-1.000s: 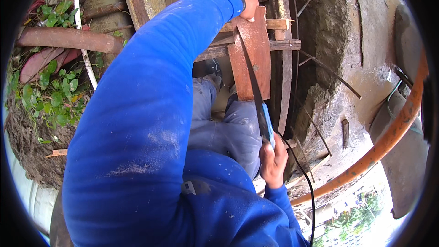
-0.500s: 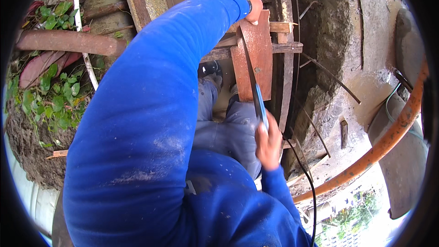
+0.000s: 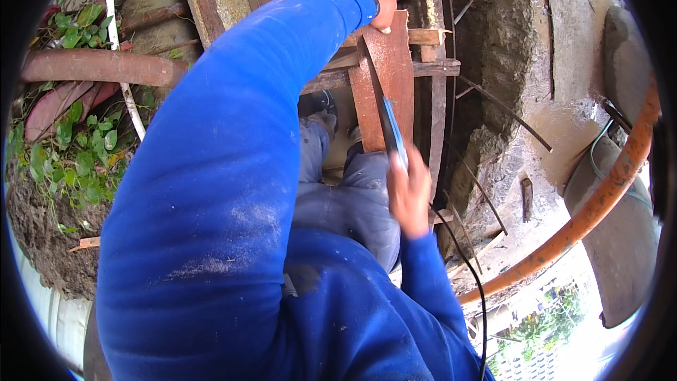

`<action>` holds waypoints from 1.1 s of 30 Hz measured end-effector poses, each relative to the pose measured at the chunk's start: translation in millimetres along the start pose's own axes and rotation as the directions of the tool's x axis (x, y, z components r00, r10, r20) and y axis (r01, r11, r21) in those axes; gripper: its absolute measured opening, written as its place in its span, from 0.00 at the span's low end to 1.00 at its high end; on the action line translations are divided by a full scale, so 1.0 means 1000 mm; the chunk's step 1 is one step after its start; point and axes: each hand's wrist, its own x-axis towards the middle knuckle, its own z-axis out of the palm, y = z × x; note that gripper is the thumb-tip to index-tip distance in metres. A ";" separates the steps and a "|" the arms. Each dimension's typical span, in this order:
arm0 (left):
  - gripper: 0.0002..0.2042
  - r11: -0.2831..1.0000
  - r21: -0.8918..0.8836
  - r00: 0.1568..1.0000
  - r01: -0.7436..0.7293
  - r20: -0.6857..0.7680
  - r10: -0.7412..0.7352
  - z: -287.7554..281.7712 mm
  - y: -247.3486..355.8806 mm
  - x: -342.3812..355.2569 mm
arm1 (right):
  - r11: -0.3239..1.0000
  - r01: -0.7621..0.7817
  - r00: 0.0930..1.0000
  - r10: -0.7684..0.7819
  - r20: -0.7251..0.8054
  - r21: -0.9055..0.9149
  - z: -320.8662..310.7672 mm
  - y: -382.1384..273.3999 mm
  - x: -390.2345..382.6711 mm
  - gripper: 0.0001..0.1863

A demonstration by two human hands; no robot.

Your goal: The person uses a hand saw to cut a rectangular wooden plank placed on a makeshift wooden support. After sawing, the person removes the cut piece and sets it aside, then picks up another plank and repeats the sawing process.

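Note:
A reddish-brown wooden board (image 3: 397, 85) lies across timber rails above my legs. My left hand (image 3: 384, 10) is closed on its far end, near the left corner; part of the fingers is hidden behind the cuff and wrist band. In my right hand (image 3: 410, 187), slightly blurred, is the handle of a handsaw (image 3: 387, 118) with a dark blade and a blue strip. The blade lies lengthwise over the left part of the board, its tip toward my left hand. Whether the teeth are inside a cut cannot be made out.
Crosswise timber rails (image 3: 448, 67) support the board. Thin metal rods (image 3: 518, 125) stick out from rough concrete on the right. A curved orange pipe (image 3: 589, 210) and a black cable (image 3: 471, 268) run nearby. Leafy plants (image 3: 84, 159) and a brown pipe (image 3: 99, 67) are at left.
My right hand and the saw have moved slightly away from me along the board. My left hand keeps its hold on the board. The whole view has shifted a little.

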 end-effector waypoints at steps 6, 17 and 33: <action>0.25 1.000 0.028 1.000 0.010 -0.016 -0.009 -0.014 0.011 -0.012 | 0.992 -0.113 0.993 0.114 -0.020 0.058 -0.007 -0.005 -0.010 0.15; 0.27 0.995 -0.011 0.995 0.102 0.024 -0.102 -0.009 0.008 -0.009 | 0.993 -0.114 0.993 0.113 0.021 0.020 -0.018 0.006 -0.048 0.19; 0.25 0.990 -0.001 0.989 0.144 0.036 -0.144 -0.009 0.012 -0.009 | 0.980 -0.195 0.980 0.193 0.040 0.049 -0.030 -0.015 -0.047 0.19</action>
